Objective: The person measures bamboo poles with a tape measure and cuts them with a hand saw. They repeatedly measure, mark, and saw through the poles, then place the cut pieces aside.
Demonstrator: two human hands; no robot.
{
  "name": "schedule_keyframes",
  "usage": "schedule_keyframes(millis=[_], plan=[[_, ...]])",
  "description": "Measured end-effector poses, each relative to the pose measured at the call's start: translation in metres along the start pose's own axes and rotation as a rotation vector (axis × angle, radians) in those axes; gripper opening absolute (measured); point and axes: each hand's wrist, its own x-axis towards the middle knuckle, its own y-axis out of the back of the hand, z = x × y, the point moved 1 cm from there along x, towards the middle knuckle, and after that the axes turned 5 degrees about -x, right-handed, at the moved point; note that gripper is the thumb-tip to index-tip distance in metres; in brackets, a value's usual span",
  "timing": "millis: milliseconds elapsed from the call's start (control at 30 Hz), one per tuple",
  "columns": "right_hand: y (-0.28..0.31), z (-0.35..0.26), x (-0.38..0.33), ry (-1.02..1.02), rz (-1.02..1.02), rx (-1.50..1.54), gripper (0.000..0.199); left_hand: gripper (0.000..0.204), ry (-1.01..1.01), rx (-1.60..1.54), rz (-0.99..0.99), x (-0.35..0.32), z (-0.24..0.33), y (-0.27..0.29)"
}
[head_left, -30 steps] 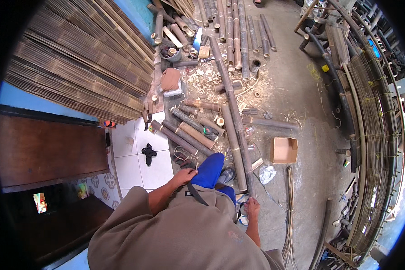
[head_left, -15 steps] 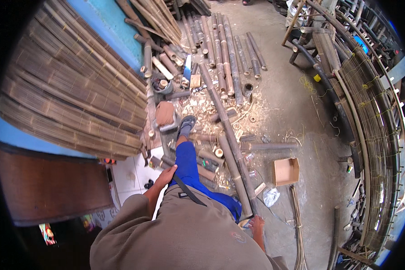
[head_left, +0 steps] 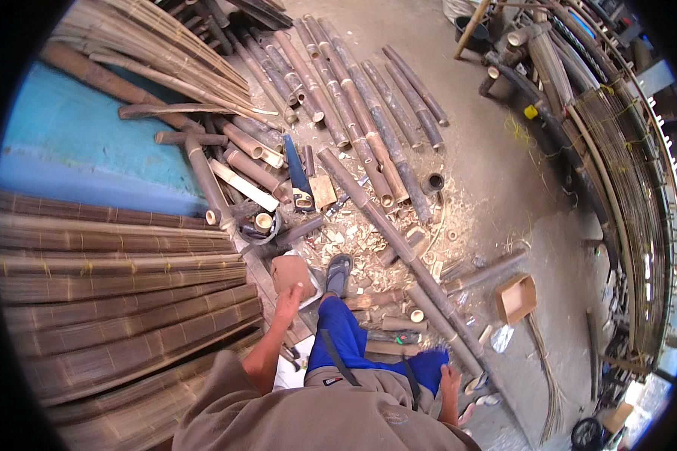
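My left hand reaches out over a brown block-shaped pad that rests on a white container. Its fingers are apart with nothing in them; whether they touch the pad I cannot tell. By my right thigh hangs my right hand, its fingers blurred and partly turned from view. Close to it lies a long bamboo pole, running from the middle of the floor towards me, with a shorter bamboo piece alongside. Dark straps hang across my blue shorts.
A handsaw leans by a wooden block and a bucket of offcuts. Bamboo poles lie ahead among wood chips. Slatted bamboo panels stand left, others right. A cardboard box sits right.
My left hand has gone from my waist out to the brown pad. My right hand has left the near end of the bamboo poles and risen beside my thigh. The view has turned left.
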Motion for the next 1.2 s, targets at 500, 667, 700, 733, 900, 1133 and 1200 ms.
schedule_keyframes(millis=[500,667,700,733,900,1133,1200], plan=[[-0.115,-0.244,-0.007,-0.024,-0.014,0.346,0.049,0.053,0.247,0.139,-0.434,0.044,0.048,0.103],[-0.143,-0.235,-0.003,-0.084,0.042,0.363,0.048,0.046,0.274,0.175,-0.414,0.111,0.085,0.105],[-0.143,-0.231,0.002,-0.086,0.071,0.4,0.048,0.044,0.204,0.171,-0.387,0.109,0.107,0.097],[-0.137,-0.227,0.004,-0.103,0.106,0.434,0.048,0.044,0.164,0.186,-0.43,0.124,0.114,0.089],[-0.159,-0.185,0.006,-0.373,0.179,0.713,0.051,0.048,0.093,0.29,-0.577,0.185,0.168,0.035],[-0.195,-0.194,-0.022,-0.524,0.187,0.576,0.055,0.056,-0.099,0.606,-0.759,0.256,0.192,-0.056],[-0.226,-0.203,-0.026,-0.543,0.165,0.62,0.054,0.058,-0.16,0.654,-0.802,0.281,0.192,-0.075]])
